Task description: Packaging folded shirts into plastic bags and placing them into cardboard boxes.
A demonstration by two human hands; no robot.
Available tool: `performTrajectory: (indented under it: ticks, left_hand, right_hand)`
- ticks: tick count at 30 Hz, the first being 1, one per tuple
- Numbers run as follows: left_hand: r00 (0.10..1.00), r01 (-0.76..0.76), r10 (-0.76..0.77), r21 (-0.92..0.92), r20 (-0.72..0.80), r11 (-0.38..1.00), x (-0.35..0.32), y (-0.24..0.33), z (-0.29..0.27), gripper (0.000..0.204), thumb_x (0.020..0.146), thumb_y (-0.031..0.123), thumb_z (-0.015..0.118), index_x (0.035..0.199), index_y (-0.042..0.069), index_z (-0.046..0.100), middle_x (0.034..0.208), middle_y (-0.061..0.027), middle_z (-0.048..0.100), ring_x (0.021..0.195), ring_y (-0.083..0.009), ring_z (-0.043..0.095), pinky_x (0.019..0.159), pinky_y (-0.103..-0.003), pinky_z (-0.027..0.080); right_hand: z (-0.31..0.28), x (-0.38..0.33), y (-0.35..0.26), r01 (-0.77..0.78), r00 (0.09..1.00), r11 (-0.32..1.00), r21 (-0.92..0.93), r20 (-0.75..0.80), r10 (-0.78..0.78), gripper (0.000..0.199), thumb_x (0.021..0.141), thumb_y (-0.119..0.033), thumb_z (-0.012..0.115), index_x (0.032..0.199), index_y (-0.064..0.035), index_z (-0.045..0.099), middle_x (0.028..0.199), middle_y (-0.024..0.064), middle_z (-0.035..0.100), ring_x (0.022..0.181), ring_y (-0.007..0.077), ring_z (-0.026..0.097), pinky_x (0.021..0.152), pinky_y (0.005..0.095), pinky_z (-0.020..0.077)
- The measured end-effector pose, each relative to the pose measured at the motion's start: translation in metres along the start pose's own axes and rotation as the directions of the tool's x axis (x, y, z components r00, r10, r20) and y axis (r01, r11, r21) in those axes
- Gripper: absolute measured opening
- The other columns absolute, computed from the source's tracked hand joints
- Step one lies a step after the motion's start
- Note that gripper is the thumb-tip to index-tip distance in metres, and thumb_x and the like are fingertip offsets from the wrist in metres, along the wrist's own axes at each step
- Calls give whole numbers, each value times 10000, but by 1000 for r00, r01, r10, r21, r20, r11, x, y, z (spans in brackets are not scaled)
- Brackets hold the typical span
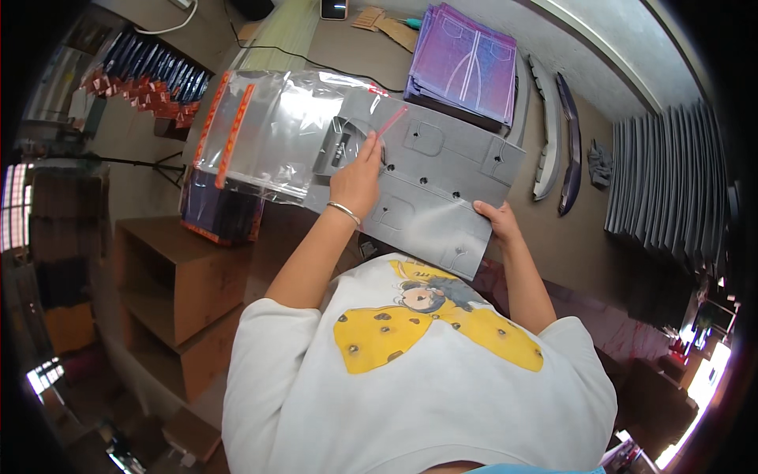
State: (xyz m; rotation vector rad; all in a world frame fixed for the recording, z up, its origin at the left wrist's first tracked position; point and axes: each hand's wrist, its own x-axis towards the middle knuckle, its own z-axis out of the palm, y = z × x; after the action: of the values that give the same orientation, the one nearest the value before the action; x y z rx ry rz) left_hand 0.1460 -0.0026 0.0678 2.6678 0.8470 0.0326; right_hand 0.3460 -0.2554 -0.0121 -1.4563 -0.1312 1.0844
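A flat grey panel (pixel 442 178) with printed pocket outlines and several dark button-like dots spans the space before my chest. Its left part lies inside a clear plastic bag (pixel 264 130) with orange printed bands. My left hand (pixel 357 183), a bangle on its wrist, lies over the panel with its fingers closed at the bag's mouth, by a pink strip (pixel 392 120). What sits under those fingertips is partly hidden. My right hand (pixel 499 221) grips the panel's right edge, thumb on top and fingers underneath. A curved cut-out with a small dark piece shows beside my left hand.
Purple-blue printed panels (pixel 466 63) are stacked behind on the table. Farther right stand two curved strips (pixel 546 130) and a row of grey panels (pixel 667 182). A black cable (pixel 316 57) crosses the back; cardboard boxes (pixel 170 268) stand at lower left.
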Motion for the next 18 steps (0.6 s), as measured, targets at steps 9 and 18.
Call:
performTrajectory:
  ticks: [9,18]
  left_hand:
    - [987,-131,126,45,104,990,5,-11,1,606,777,-18,457,1370,56,357,1512,-32,251,851,-300,650,677,-424,533]
    - [954,-206,220,-91,203,974,15,-35,-5,638,746,-16,485,1369,13,350,1512,-82,237,920,-334,627,739,-434,524]
  right_hand:
    - [32,-15,-17,15,1000,1000,21,10,-15,461,774,-110,703,1167,33,508,998,82,636,831,171,635,773,324,533]
    - [82,-27,-9,-4,996,998,61,-89,9,476,778,-95,697,1189,11,483,1011,96,617,834,187,633,764,337,544]
